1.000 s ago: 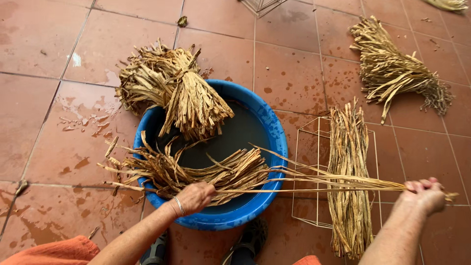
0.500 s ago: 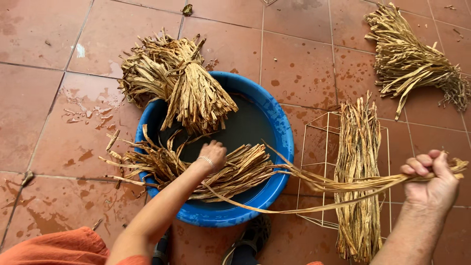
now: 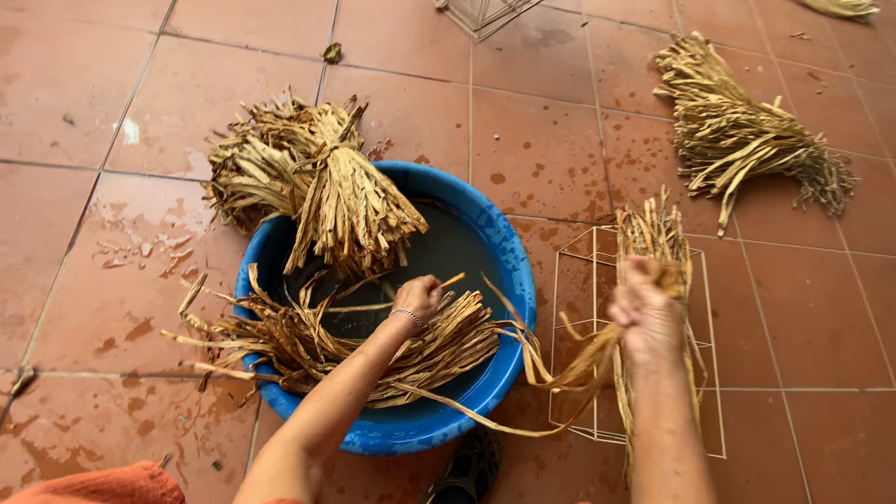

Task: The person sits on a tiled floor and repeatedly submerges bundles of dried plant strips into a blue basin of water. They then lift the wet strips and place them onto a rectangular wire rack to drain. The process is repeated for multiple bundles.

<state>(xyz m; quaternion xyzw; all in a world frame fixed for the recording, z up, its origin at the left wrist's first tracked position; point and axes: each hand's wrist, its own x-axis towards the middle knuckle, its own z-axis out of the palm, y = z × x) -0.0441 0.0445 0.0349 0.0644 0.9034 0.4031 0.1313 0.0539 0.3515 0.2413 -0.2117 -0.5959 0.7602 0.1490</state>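
Observation:
A blue plastic basin (image 3: pixel 504 271) of dark water sits on the tiled floor. A wet bundle of flat dried straw strips (image 3: pixel 308 341) lies across its near side. My left hand (image 3: pixel 418 297) is over the basin, pinching a thin strip above that bundle. My right hand (image 3: pixel 644 313) is to the right of the basin, shut on several long wet strips (image 3: pixel 551 373) that trail back over the rim. Below my right hand lies a white wire frame (image 3: pixel 569 280) with a straw bundle (image 3: pixel 653 233) on it.
A tied dry straw bundle (image 3: pixel 308 182) leans on the basin's far-left rim. Another loose bundle (image 3: pixel 737 135) lies on the tiles at the upper right. A second wire frame (image 3: pixel 481 14) shows at the top edge. The reddish tiles (image 3: pixel 121 280) are wet in patches.
My right hand has moved left and up, from the far right to above the wire frame, drawing the strips with it. My left hand has gone deeper over the basin.

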